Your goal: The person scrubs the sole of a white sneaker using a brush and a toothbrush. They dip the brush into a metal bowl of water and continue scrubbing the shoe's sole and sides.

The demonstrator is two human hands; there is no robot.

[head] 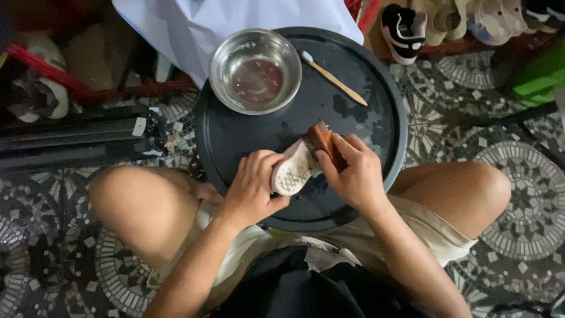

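One person sits with two bare knees spread either side of one round black tray, which lies on the patterned mosaic floor. The left hand is closed around one small white shoe, turned so its pale, speckled sole faces up, held just above the near part of the tray. The right hand is closed around one brown wooden-backed brush, which is pressed against the far end of the shoe; the two hands almost touch. On the far part of the tray stands one steel bowl holding a little water, and just to its right lies one toothbrush with a wooden handle, its head near the bowl's rim. Wet patches darken the tray between the toothbrush and the hands. One white sheet hangs behind the bowl. At the top right a row of shoes sits on a low shelf, at least four showing; their exact number cannot be told.
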